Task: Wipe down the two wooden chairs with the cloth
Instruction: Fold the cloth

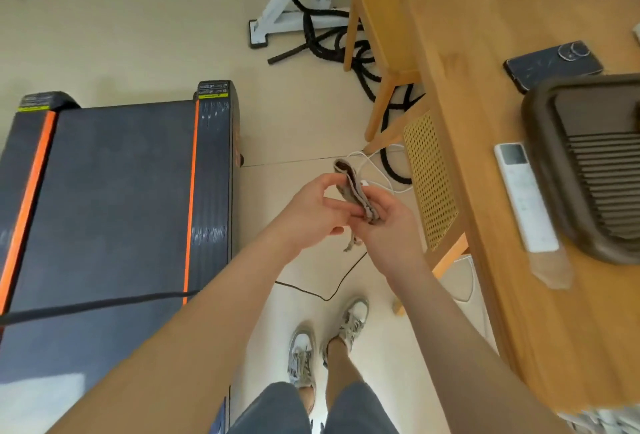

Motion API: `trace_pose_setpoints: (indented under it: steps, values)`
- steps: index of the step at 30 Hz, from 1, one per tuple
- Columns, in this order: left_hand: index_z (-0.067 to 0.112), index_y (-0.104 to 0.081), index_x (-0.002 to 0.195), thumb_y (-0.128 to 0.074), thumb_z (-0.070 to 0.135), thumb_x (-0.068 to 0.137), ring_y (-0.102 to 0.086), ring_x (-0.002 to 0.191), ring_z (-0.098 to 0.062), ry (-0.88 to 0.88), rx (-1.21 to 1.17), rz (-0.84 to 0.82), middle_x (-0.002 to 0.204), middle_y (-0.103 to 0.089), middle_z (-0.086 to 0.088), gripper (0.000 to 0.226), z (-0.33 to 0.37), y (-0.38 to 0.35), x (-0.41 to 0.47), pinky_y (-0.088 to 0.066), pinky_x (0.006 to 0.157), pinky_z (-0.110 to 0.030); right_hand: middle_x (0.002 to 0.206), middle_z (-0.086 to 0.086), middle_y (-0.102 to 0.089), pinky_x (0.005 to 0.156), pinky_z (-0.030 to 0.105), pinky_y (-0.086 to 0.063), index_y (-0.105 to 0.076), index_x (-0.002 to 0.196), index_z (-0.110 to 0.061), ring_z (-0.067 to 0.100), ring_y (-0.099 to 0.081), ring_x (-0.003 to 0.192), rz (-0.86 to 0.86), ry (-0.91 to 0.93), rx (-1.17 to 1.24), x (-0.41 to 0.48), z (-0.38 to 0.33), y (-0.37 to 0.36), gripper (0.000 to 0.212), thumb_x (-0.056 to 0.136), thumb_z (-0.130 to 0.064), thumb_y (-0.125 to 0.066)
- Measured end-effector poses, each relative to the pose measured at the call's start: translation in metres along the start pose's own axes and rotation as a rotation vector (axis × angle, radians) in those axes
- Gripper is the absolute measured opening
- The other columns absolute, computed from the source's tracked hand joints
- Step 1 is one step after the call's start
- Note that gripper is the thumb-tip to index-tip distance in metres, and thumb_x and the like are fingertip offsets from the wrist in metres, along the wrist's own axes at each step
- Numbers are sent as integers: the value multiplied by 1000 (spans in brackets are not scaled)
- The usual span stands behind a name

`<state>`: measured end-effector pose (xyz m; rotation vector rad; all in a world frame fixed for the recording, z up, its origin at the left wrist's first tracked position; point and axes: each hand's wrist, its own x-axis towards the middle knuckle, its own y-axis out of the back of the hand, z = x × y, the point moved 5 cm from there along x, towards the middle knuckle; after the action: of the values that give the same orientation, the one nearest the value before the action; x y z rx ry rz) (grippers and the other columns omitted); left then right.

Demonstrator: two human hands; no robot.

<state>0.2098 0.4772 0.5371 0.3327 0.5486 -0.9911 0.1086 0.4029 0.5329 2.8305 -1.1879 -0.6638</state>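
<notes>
The folded cloth [354, 188] was held above the open floor [138, 35], in the middle of the view. The right hand [389, 226] cupped its near end with the fingers curled round it. The left hand [311, 210] pinched its left side.

Just right of the hands, the cane-backed chair [429, 188] was tucked under the left edge of the table [485, 129]. The second chair [379, 21] stood farther off at the table's far corner. A black rope [329, 44] lay coiled around its legs, and a white cable [379, 174] lay nearer.

The treadmill [121, 191] filled the left. Between its right edge and the chairs was a strip of bare floor, where the person stood.
</notes>
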Motion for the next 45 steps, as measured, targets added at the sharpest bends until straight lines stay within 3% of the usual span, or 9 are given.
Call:
trace_pose_setpoints:
  steps: [4, 11, 14, 19, 21, 26, 32, 38, 45]
  values:
    - [35, -46, 131, -68, 6, 79, -69, 91, -15, -133, 223, 43, 93, -72, 0, 63, 9, 11, 49, -53, 85, -31, 88, -4, -71, 68, 15, -48, -68, 91, -26, -2, -64, 73, 0, -17, 36, 45, 1, 7, 37, 87, 9, -56]
    - [35, -63, 94, -66, 30, 82, -59, 77, -16, -158, 866, 91, 69, -56, 14, 14, 17, 48, 139, -44, 65, -27, 83, -2, -66, 53, 9, -44, -66, 94, -17, -6, -60, 60, -26, -279, 293, 114, 30, 21, 31, 96, 5, -44]
    - [30, -66, 77, -74, 38, 77, -55, 66, -11, -131, 815, 8, 69, -60, 9, 12, 5, 64, 188, -40, 56, -25, 88, 1, -67, 59, 17, -49, -66, 98, -16, 0, -63, 71, 10, -369, 342, 147, 50, 19, 32, 96, 4, -42]
    - [10, -68, 74, -80, 12, 74, -60, 66, -6, 23, 325, -228, 73, -69, 2, 12, -36, 66, 271, -45, 70, -19, 117, 21, -63, 72, 42, -59, -63, 109, -9, 29, -64, 102, 129, -464, 412, 201, 108, 10, 28, 99, 4, -39]
    - [11, -64, 73, -75, 7, 79, -60, 69, -16, 30, 270, -335, 75, -69, -7, 13, -55, 58, 303, -48, 76, -32, 119, 23, -62, 74, 42, -59, -63, 106, -7, 33, -64, 104, 219, -461, 453, 224, 134, 11, 28, 97, 7, -40]
    - [14, -67, 78, -74, 25, 81, -63, 63, -15, 22, 383, -385, 79, -73, -10, 14, -101, 31, 390, -53, 69, -29, 102, 17, -71, 79, 35, -60, -63, 108, -2, 25, -70, 91, 281, -442, 784, 267, 203, 13, 26, 84, 3, -56]
    - [19, -70, 80, -74, 32, 79, -69, 73, -22, -76, 325, -478, 83, -74, -11, 13, -174, -31, 474, -57, 78, -39, 96, 7, -69, 65, 22, -52, -65, 113, -3, 12, -65, 77, 379, -516, 456, 310, 309, 31, 26, 87, 1, -61]
    - [18, -66, 84, -64, 33, 88, -66, 69, -21, -153, 213, -551, 75, -68, -4, 16, -209, -86, 540, -56, 67, -32, 92, 2, -61, 63, 25, -38, -59, 107, -17, 11, -53, 69, 673, -302, 353, 343, 362, 73, 19, 93, -5, -59]
    - [1, -66, 102, -67, 66, 69, -71, 72, -23, 101, 452, -910, 78, -73, -10, 72, -236, -143, 594, -59, 67, -34, 99, 9, -61, 64, 35, -54, -54, 99, -18, 21, -64, 77, 784, -38, 438, 370, 390, 108, 24, 93, 5, -52]
